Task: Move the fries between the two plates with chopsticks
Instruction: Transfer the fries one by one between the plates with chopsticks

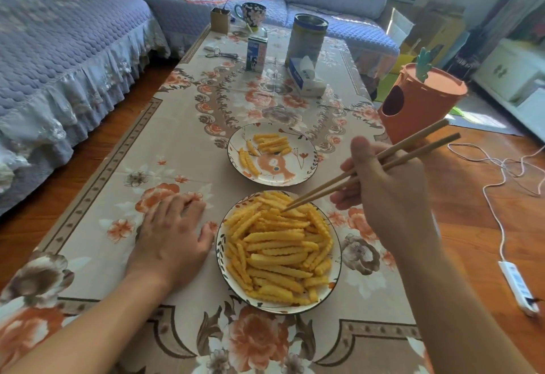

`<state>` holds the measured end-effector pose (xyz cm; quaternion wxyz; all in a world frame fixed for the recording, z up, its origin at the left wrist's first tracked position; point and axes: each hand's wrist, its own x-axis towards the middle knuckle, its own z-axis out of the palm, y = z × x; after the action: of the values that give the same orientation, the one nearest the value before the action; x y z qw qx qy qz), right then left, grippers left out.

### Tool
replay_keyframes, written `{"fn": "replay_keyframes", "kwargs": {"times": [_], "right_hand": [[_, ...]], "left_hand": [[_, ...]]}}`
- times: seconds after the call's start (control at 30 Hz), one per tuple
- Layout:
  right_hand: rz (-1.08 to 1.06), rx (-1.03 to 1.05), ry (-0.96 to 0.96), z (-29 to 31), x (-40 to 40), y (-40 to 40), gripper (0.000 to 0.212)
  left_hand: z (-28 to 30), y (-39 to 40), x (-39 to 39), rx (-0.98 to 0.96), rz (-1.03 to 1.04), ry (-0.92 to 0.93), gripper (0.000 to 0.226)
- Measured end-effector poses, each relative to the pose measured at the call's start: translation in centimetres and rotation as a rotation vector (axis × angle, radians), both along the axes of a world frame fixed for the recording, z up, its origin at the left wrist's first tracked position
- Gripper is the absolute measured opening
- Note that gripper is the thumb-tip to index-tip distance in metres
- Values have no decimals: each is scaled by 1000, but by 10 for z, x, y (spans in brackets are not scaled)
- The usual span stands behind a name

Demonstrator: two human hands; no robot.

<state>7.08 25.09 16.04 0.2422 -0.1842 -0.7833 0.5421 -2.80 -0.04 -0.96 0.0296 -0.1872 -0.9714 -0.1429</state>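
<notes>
The fries (pixel 277 243) are bright yellow. Both plates are white with little leaves and flowers; the far plate (pixel 306 164) has an orange animal painted on it. The chopsticks (pixel 368 167) are light brown. The surface (pixel 165 143) has a tan cloth with orange and brown flowers. The sofa (pixel 59 49) is pale purple. The floor (pixel 477 226) is orange-brown wood
</notes>
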Motion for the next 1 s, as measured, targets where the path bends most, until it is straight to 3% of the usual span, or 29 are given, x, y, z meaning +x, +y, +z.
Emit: {"fn": "replay_keyframes", "kwargs": {"times": [0.3,0.63,1.0], "right_hand": [[-113,63,132,6,-20,23,32],[-67,68,18,-53,-122,46,31],[-123,92,-27,-65,-125,63,39]], "left_hand": [[-2,0,-1,-12,-3,-3,50],[-3,-1,-2,-16,-13,0,46],[-4,-2,-4,-20,0,-9,45]]}}
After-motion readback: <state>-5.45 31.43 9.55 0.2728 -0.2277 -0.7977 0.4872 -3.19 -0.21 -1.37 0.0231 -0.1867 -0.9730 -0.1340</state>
